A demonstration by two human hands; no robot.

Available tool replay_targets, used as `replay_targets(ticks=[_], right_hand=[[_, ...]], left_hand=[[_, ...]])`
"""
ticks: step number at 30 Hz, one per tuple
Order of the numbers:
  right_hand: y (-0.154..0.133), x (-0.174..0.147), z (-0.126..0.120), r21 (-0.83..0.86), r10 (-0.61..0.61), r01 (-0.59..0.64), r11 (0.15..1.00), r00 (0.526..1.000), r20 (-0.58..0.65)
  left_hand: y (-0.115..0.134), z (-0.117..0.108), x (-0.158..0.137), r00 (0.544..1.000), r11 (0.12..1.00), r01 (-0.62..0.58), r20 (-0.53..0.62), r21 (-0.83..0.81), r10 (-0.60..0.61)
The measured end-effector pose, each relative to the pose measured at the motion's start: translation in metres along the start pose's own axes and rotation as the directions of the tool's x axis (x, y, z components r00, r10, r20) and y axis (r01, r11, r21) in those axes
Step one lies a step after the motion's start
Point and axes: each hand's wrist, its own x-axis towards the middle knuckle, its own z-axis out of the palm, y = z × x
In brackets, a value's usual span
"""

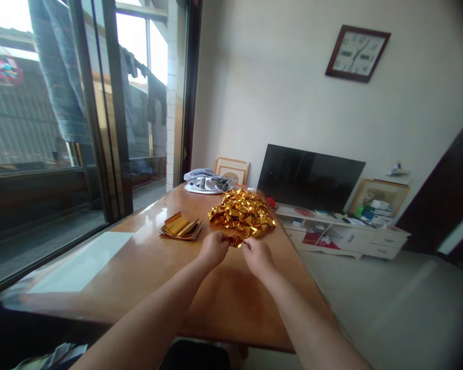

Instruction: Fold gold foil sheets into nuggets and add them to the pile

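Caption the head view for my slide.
Two hands hold gold foil near a crumpled foil heap on a brown table.

A small, creased gold foil piece [236, 240] spans the gap between the left fingers [223, 239] and right fingers [247, 245]. Just beyond, shiny, crumpled-looking foil pieces [242, 209] lie heaped on the desk [224, 293]. To the left rests a low stack of gold sheets [178, 225], its uppermost curling.

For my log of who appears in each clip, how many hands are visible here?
2: the left hand pinches one side of a gold foil piece, and the right hand pinches the other, both near the gold foil heap.
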Motion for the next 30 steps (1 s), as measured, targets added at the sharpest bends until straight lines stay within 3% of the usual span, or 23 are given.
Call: replay_targets(ticks=[9,17,26,30], right_hand=[[0.002,0.033,0.011,-0.02,-0.026,0.026,0.999,1.0,-0.002],[0.014,0.024,0.032,-0.022,-0.031,0.031,0.999,0.999,0.015],[0.025,0.024,0.03,0.07,-0.008,0.002,0.998,0.997,0.077],[0.027,0.023,0.025,0.144,0.061,-0.067,0.987,0.997,0.048]], left_hand=[[-0.01,0.006,0.031,1.0,0.999,-0.017,-0.013,-0.033,0.016],[-0.029,0.02,0.027,1.0,1.0,0.003,-0.012,-0.022,-0.004],[-0.025,0.017,0.028,0.999,0.999,-0.009,0.049,0.033,0.007],[-0.024,0.013,0.028,0.991,0.989,0.089,0.111,-0.114,-0.076]])
